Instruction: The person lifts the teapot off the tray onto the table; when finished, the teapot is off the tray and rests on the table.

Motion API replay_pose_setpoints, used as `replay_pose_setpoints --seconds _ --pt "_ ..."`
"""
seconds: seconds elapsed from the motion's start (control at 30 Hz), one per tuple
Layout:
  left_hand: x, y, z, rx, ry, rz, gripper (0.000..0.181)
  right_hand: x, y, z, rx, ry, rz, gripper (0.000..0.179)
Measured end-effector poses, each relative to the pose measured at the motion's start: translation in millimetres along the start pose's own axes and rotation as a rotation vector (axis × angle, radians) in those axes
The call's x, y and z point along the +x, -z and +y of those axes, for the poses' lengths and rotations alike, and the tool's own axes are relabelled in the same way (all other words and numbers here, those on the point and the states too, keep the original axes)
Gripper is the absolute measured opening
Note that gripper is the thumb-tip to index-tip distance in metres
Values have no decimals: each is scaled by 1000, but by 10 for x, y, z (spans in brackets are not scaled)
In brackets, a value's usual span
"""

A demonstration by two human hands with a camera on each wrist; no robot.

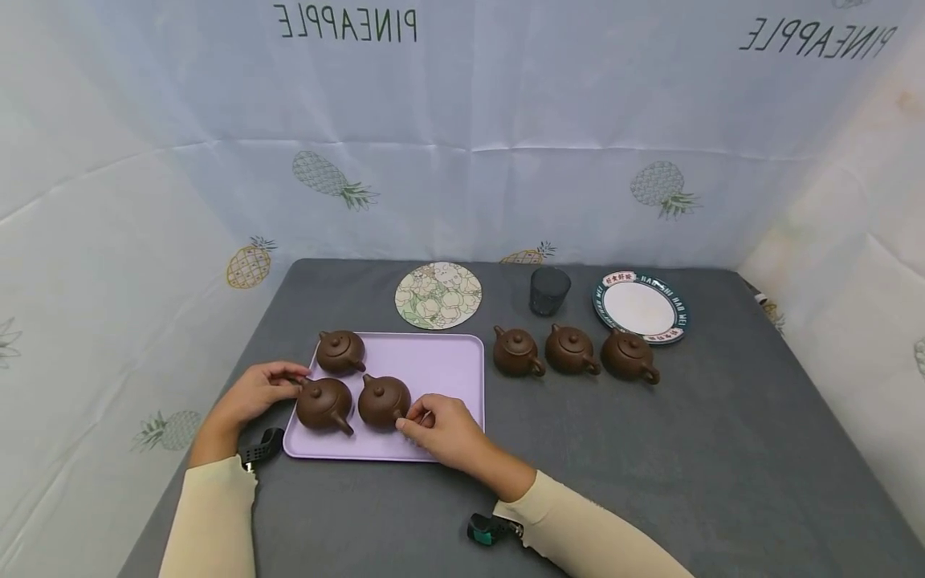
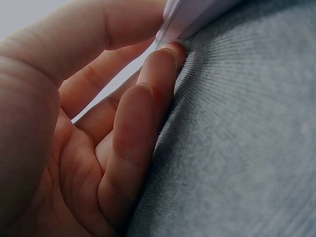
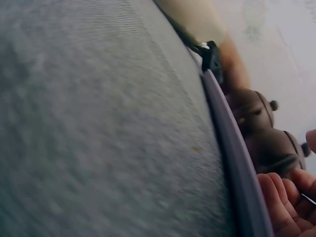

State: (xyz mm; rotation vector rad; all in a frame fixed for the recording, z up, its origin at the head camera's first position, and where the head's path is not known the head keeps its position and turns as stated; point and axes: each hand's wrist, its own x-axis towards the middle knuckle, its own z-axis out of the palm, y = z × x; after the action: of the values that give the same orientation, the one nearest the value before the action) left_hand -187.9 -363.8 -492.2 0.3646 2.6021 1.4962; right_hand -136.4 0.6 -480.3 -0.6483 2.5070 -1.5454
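Note:
Three brown teapots stand on a lilac tray (image 1: 441, 361): a back one (image 1: 340, 352), a front left one (image 1: 323, 404) and a front right one (image 1: 384, 400). My right hand (image 1: 444, 432) pinches the handle side of the front right teapot between thumb and fingers. At the tray's left edge is my left hand (image 1: 260, 392), beside the front left teapot. In the left wrist view its thumb (image 2: 133, 22) and fingertips (image 2: 160, 69) meet at the tray's rim. The right wrist view shows the right fingers (image 3: 279, 202) near a teapot handle.
Right of the tray, three more brown teapots (image 1: 516, 353) stand in a row. Behind them are a dark cup (image 1: 549, 291) and a white plate (image 1: 639, 308) with a green patterned rim. A round patterned mat (image 1: 438, 295) lies behind the tray on the grey table (image 1: 723, 449).

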Motion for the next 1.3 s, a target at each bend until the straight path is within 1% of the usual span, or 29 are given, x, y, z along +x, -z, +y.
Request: replay_pose_setpoints --seconds 0.1,0.2,0.27,0.43,0.5,0.57,0.7,0.8,0.9,0.97,1.03,1.27,1.3 --pt "11 -2 20 9 -3 -4 31 -13 -56 6 -28 22 9 11" --pt "4 -6 24 15 -10 -7 30 -24 -99 4 -27 39 15 9" --pt "-4 -10 23 8 -9 -5 29 -28 -124 2 0 31 11 10" --pt "-18 -22 8 -13 -8 -17 30 -38 -185 19 139 -39 -26 13" --pt "-17 -19 -1 -16 -11 -25 30 -33 -207 19 171 -54 -34 13" --pt "-13 -17 -3 -25 -6 -14 30 -25 -222 9 174 -57 -35 13" --pt "-8 -8 3 -27 -5 -9 31 -14 -234 -26 131 -51 -33 12" --pt "-14 -2 10 -14 5 -12 31 -17 -222 -46 118 -65 -39 12" --pt "-28 4 16 -7 14 -13 31 -16 -183 -56 99 -79 -52 12" --pt "-36 6 23 -6 13 -17 32 -11 -137 -55 68 -76 -52 12" --pt "-36 4 24 -11 6 -17 32 -7 -77 -56 25 -64 -45 12" --pt "-9 7 -3 -29 -61 -40 30 -35 143 -78 -125 13 -8 8" --pt "-3 5 -9 -32 -59 -36 30 -43 169 -72 -136 16 -4 8"
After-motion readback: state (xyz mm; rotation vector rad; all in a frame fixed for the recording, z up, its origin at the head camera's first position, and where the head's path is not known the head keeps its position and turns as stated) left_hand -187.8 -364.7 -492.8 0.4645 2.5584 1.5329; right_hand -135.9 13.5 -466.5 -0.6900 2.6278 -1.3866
